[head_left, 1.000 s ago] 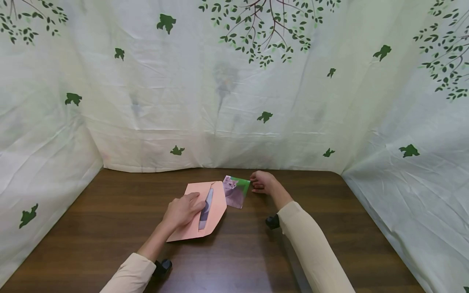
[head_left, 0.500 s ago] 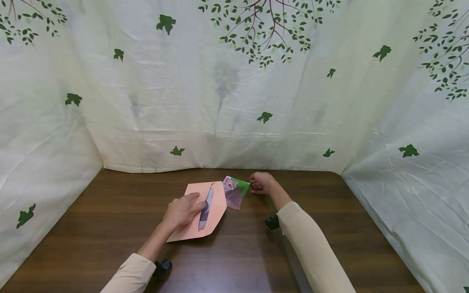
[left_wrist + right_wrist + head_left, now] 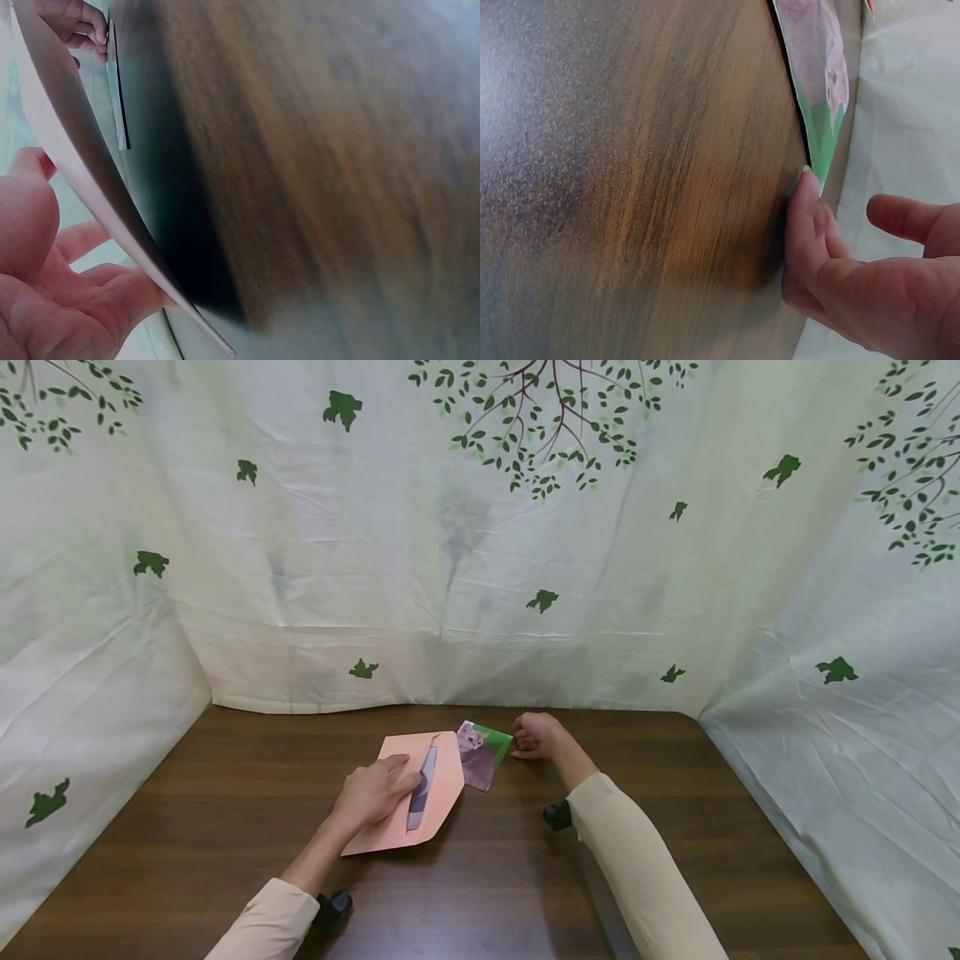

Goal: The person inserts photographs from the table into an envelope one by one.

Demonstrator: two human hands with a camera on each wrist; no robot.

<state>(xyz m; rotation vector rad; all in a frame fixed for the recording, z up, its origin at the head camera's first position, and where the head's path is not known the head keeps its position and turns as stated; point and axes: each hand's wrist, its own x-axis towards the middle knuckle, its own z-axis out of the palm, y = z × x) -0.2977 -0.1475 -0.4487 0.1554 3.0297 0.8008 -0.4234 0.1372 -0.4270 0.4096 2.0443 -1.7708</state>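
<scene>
In the head view, a pink envelope (image 3: 442, 785) lies tilted at the middle of the table, its near side lifted off the wood. A long gap in its face shows a bluish-grey picture (image 3: 422, 789) inside. My left hand (image 3: 377, 792) holds the envelope, the thumb apart from the fingers. To the right of the envelope lies a small photo card of a cat (image 3: 477, 762) with a green corner. My right hand (image 3: 542, 737) is beside it; in the right wrist view, the fingertips (image 3: 808, 184) touch the green corner while the thumb (image 3: 904, 215) stands away from it.
The brown wooden table (image 3: 247, 793) runs back to a pale curtain (image 3: 360, 568) printed with green leaves, which also hangs along both sides. Black wrist cameras sit under the left cuff (image 3: 333, 908) and the right cuff (image 3: 557, 815).
The cat photo has turned slightly, its lower end swinging to the left and nearer. My right fingers have shifted slightly at its corner. The left hand and envelope have stayed in place.
</scene>
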